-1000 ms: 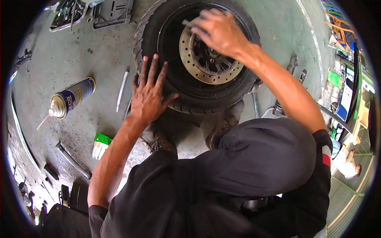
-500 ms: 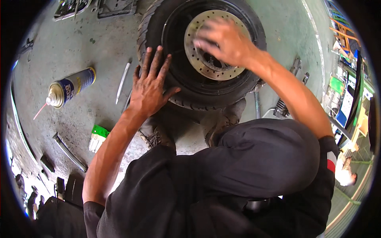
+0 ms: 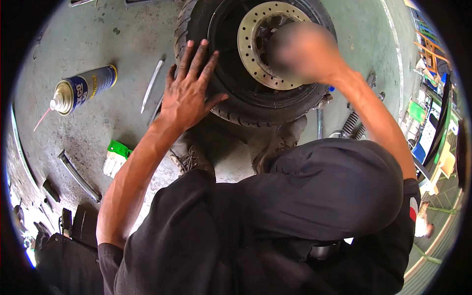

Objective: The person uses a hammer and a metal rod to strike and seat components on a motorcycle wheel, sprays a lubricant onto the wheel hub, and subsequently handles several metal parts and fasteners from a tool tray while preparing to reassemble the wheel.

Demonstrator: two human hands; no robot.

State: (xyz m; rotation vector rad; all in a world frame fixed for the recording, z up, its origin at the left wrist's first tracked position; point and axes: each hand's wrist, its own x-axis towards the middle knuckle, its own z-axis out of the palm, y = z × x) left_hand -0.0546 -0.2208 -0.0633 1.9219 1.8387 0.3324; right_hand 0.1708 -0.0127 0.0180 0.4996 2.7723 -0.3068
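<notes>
Blue spray can (image 3: 84,89) on floor (image 3: 135,37), contents hidden; hands (image 3: 187,96) at wheel (image 3: 249,54).

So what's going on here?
A person has a wheel lying on its side by their boots. The left hand is spread on the tyre; the right hand is over the brake disc and hub, too blurred to tell whether it holds anything. A spray can and a thin metal bar lie on the floor to the left.

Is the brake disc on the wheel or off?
On: the drilled disc sits centred inside the tyre, partly hidden by the right hand; whether bolted, cannot tell.
</notes>
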